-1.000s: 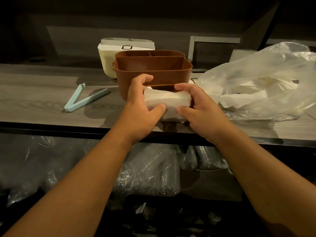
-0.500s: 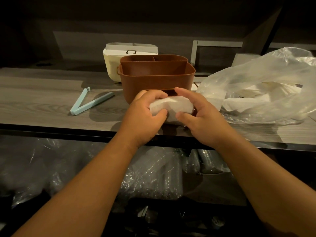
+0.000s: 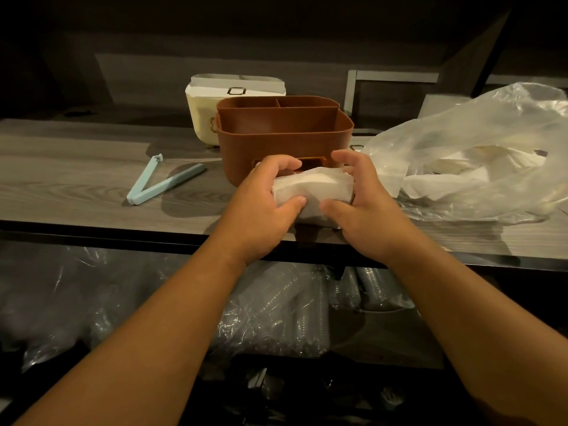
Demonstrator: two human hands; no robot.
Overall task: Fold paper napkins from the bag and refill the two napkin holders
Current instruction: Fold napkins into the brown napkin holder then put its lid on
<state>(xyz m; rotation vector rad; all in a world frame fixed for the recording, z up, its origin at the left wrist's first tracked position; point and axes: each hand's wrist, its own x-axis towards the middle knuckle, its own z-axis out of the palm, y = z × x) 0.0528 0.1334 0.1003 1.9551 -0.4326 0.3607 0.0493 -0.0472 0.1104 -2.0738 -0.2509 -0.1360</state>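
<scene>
A stack of white napkins (image 3: 310,192) is held between the two hands just above the near edge of the tabletop (image 3: 76,179). The left end of the stack is gripped by the left hand (image 3: 264,207), with the fingers curled over the top and the thumb pressed against the near face. The right end is met by the right hand (image 3: 365,207): the thumb is laid against the near face, while the fingers are arched loosely over the far corner, and whether they touch the paper cannot be told.

Directly behind the stack a brown napkin holder (image 3: 282,136) is stood on the tabletop, its divided compartments seen from above. A cream napkin holder (image 3: 203,109) is set behind it and to its left, with white paper seen at its top. To the right of the hands a clear plastic bag (image 3: 479,149) is spread, with more white napkins seen through it. A pale blue bag clip (image 3: 163,182) is lain open to the left, well apart from the hands. Below the tabletop, a shelf is packed with wrapped plastic cups (image 3: 276,315).
</scene>
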